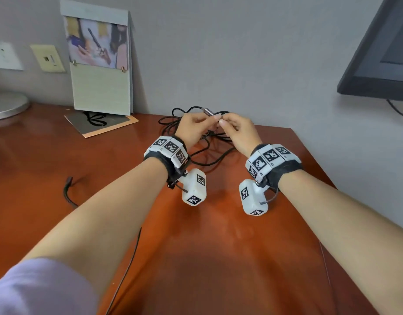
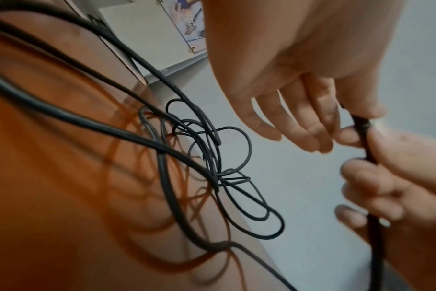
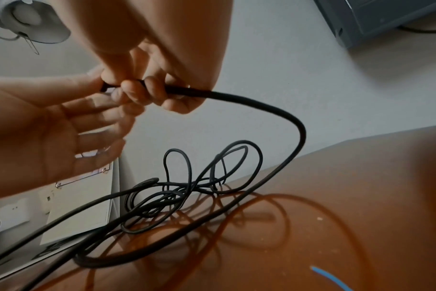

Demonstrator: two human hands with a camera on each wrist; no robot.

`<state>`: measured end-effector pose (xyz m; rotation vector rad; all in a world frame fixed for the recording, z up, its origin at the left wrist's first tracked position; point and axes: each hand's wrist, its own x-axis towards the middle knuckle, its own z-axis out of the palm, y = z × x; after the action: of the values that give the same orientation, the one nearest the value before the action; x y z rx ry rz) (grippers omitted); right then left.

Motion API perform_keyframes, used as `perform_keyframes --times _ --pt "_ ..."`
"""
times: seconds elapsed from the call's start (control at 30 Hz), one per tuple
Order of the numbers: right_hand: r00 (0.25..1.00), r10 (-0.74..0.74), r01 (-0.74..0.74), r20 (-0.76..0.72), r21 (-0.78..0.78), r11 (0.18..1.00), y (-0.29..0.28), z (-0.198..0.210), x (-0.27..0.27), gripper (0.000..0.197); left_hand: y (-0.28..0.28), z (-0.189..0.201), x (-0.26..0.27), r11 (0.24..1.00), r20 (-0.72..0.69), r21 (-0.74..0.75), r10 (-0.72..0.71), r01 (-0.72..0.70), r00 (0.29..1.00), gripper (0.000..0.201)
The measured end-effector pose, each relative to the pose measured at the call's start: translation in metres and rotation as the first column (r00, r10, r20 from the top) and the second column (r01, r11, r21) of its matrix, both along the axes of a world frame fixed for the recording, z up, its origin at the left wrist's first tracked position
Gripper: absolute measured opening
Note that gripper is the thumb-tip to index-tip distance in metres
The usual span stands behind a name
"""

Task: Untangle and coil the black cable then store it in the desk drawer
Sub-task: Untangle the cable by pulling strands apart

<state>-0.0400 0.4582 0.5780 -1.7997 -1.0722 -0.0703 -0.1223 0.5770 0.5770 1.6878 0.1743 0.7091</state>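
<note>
A tangled black cable (image 1: 209, 142) is piled on the desk (image 1: 218, 258), near the desk's far edge by the wall. One cable end, with a metal plug (image 1: 208, 111), is raised above the pile. It is pinched by the left hand (image 1: 192, 128) between thumb and forefinger, the other fingers loosely extended. The cable just beside the plug is gripped by the curled fingers of the right hand (image 1: 239, 130).
</note>
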Motion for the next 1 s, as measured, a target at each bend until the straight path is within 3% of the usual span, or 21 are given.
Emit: perform_keyframes --times 0.3,0.57,0.67,0.8,0.9,1.0 --pt "0.986 -0.086 0.109 0.145 -0.163 0.980 -0.013 0.016 -0.006 0.027 0.010 0.027 -0.021 0.984 0.045 -0.130 0.127 -0.120 0.991 0.011" --pt "0.971 -0.059 0.095 0.232 -0.146 0.985 -0.017 0.037 -0.044 0.029 -0.025 0.050 -0.057 0.993 0.049 -0.114 -0.005 0.011 0.999 0.007" --pt "0.969 -0.060 0.107 0.240 -0.189 0.976 -0.022 0.045 -0.057 0.031 -0.031 0.055 -0.064 0.989 0.036 -0.118 0.093 -0.088 0.995 0.005" --pt "0.956 -0.103 0.163 0.273 -0.208 0.964 -0.042 0.050 -0.061 0.036 -0.022 0.063 -0.078 0.953 0.038 -0.183 0.252 -0.241 0.967 0.018" --pt "0.948 -0.107 0.179 0.300 -0.224 0.958 -0.052 0.056 -0.068 0.034 -0.023 0.069 -0.088 0.946 0.067 -0.201 0.272 -0.254 0.960 0.015" --pt "0.951 -0.100 0.160 0.292 -0.189 0.969 -0.055 0.062 -0.076 0.034 -0.036 0.075 -0.095 0.961 0.072 -0.208 0.199 -0.181 0.977 0.009"
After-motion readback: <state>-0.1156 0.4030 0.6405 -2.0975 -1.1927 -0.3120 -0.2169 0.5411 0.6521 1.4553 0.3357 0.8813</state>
